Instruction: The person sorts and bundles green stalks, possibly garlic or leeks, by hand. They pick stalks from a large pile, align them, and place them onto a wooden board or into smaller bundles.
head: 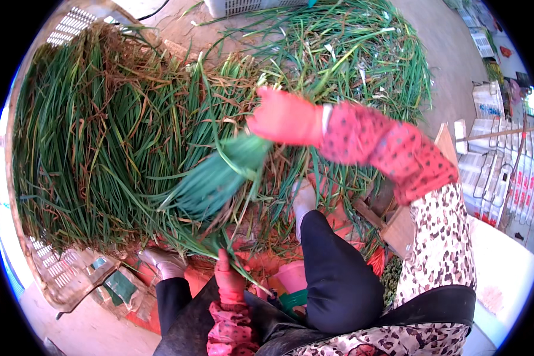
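My right hand (285,116), in a red glove with a spotted red sleeve, is closed around a bunch of long green leafy stalks (224,173). The leaves of this bunch fan down to the left and look blurred. Near my lap, my left hand (229,272), gloved in red too, grips a few green stalks (200,250) that cross its fingers. A thick layer of similar stalks with brown, dry leaves (102,142) fills the large plastic crate at the left.
Loose green leaves (365,58) lie heaped at the upper right. A grey crate (236,6) stands at the top. A wooden stool or box (398,231) is right of my knee, a pink container (292,277) between my legs. The left crate's rim (13,178) curves beside me.
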